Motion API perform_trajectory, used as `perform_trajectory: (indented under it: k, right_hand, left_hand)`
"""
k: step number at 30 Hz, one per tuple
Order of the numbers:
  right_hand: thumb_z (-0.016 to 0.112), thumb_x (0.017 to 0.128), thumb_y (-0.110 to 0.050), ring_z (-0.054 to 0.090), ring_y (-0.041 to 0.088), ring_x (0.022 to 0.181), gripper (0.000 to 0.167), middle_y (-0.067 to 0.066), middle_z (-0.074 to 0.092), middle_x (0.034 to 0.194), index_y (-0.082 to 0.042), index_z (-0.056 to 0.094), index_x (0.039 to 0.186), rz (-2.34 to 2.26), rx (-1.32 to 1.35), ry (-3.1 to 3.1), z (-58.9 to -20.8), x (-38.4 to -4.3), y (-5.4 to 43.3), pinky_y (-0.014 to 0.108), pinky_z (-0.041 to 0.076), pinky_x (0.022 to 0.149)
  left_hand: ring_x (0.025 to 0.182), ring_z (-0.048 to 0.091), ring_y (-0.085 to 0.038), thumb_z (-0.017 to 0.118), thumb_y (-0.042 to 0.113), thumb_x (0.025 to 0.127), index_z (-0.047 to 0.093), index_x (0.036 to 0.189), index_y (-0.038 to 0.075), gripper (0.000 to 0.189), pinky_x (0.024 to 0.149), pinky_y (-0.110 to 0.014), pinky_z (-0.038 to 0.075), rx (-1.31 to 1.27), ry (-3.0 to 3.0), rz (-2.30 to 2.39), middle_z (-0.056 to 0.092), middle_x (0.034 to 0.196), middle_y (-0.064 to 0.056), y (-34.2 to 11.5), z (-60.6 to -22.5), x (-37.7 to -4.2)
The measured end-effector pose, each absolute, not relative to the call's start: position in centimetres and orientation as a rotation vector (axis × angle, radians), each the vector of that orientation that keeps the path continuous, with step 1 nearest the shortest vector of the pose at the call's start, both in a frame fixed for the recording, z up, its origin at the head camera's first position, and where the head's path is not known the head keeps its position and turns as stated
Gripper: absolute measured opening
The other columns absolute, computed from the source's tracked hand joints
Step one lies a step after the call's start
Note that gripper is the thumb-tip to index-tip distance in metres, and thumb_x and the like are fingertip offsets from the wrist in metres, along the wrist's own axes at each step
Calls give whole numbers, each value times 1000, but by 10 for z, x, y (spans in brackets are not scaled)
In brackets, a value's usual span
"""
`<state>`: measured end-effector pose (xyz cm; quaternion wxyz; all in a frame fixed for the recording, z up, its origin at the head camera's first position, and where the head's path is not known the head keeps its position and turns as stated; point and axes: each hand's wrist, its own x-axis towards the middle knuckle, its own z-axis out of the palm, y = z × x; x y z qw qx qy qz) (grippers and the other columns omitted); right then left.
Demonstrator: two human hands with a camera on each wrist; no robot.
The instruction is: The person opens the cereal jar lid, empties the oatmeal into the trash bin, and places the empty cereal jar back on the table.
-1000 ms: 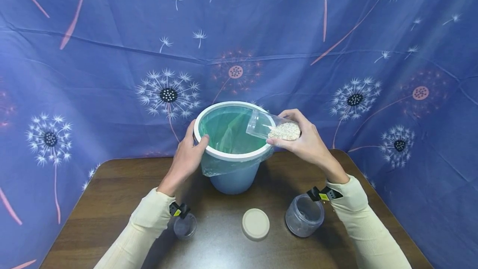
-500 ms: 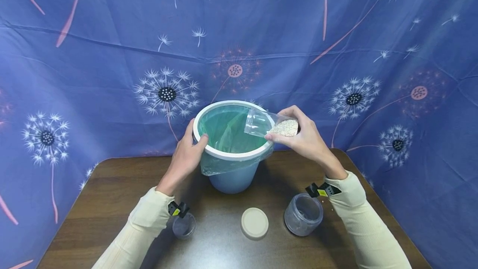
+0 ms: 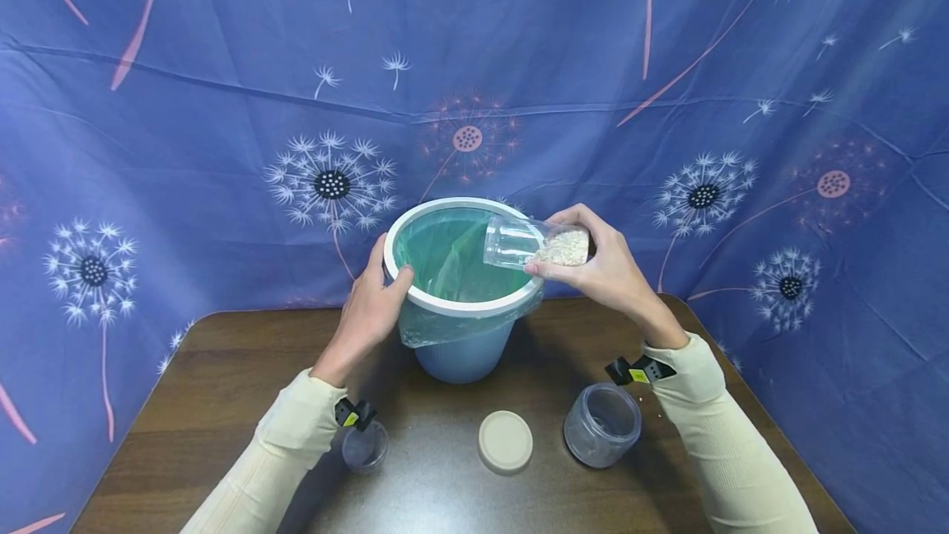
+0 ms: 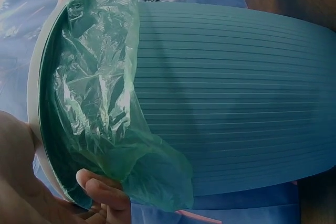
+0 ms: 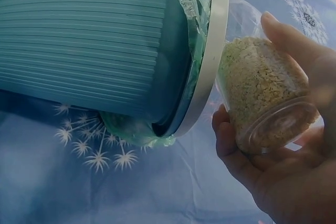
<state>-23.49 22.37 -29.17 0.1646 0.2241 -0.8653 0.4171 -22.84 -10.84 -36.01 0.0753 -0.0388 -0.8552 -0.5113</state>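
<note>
My left hand [image 3: 371, 307] grips the rim of a blue trash bin [image 3: 461, 361], thumb over the white ring and fingers outside. A thin green bag [image 3: 445, 262] lines the bin, its edge folded over the outside. With my right hand [image 3: 611, 270] I hold a clear plastic cup [image 3: 510, 242] almost on its side, its mouth over the bin's opening. Dry oat flakes [image 3: 565, 247] lie in the cup's closed end. The right wrist view shows the thumb and fingers round the cup, with the oat flakes [image 5: 260, 82] seen through its wall.
On the brown table [image 3: 245, 353] stand a clear jar [image 3: 603, 427] without a lid at right, a cream round lid [image 3: 506, 442] in the middle and a small clear container [image 3: 366, 447] near my left wrist. A blue dandelion cloth [image 3: 222, 147] hangs behind.
My right hand has risen slightly and drawn the cup a little to the left over the bin. The left hand keeps its place on the rim.
</note>
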Motion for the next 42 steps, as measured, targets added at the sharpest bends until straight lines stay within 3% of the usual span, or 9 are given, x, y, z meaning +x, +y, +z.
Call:
perform_trajectory:
  k: [11,22,34,42]
  right_hand:
    - [98,79,-31,68,20,95,60,6,71,122,-21,66,129,1164,645,-2497,-291,-239,224,28,55,75]
    - [97,81,-30,67,23,85,60,8,71,112,-18,67,131,1146,639,-2509,-287,-241,224,28,53,69]
    - [96,82,-34,67,21,87,57,6,73,115,-20,68,130,1094,655,-2532,-283,-246,224,30,53,70]
    - [97,80,-39,53,22,71,57,2,73,113,-23,69,128,1030,656,-2554,-282,-249,225,32,44,63]
  left_hand:
    - [157,36,-35,49,42,105,16,173,21,79,125,-57,30,-106,-2565,-1527,31,174,-12,-108,-361,-229]
    - [157,35,-34,49,41,107,15,173,21,77,125,-57,30,-103,-2562,-1534,31,174,-12,-108,-362,-229]
    - [156,37,-35,49,40,107,16,173,21,77,125,-58,31,-108,-2555,-1538,32,173,-13,-107,-362,-228]
    - [156,36,-35,50,40,107,16,173,21,77,125,-58,31,-105,-2552,-1543,32,174,-13,-108,-363,-228]
